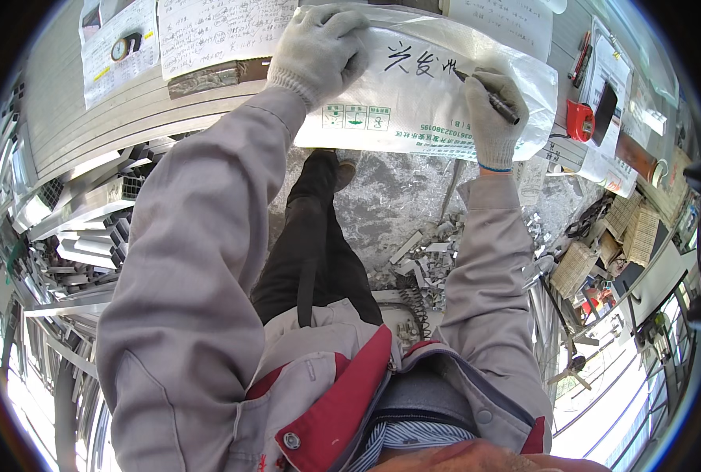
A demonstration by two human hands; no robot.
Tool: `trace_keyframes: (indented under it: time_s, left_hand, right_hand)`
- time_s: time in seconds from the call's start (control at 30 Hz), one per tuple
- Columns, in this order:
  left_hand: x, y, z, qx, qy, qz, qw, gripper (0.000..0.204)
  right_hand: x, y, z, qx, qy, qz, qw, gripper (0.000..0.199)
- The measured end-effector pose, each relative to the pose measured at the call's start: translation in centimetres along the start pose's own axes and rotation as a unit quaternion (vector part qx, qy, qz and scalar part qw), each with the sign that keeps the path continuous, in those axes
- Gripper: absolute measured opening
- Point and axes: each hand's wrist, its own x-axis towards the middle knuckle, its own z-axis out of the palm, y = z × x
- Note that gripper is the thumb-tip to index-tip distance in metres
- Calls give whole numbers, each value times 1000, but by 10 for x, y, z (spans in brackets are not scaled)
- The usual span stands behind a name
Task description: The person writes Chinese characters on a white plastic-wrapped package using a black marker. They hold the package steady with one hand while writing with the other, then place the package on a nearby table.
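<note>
Left hand (316, 49): gloved, fingers spread flat, pressed down on the upper left part of the white bag (413, 98); gripped nothing.
White bag: lay under the left fingers and stretched rightward beneath the pen tip; dark handwriting sat between the two hands.
Right hand (493, 118): gloved, fingers curled tight around a black marker (488, 96), its tip touching the bag.
Red tape measure (579, 119): just right of the right fingers.

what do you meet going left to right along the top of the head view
paper sheet with a round gauge → handwritten sheet → left hand pressing the white bag → right hand with a black marker → red tape measure
</note>
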Motion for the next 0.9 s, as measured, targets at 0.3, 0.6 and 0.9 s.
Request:
trace_keyframes:
  time_s: [0.3, 0.6, 0.9]
  left_hand:
    - [2, 1, 1, 5, 2, -3, 1000, 11]
    - [2, 1, 1, 13, 0, -1, 1000, 10]
    - [1, 2, 2, 12, 5, -3, 1000, 11]
  right_hand:
    - [1, -2, 2, -3, -24, -40, 999, 6]
    - [-3, -3, 4, -40, -31, -71, 996, 8]
    - [-4, 3, 2, -50, -25, -89, 994, 7]
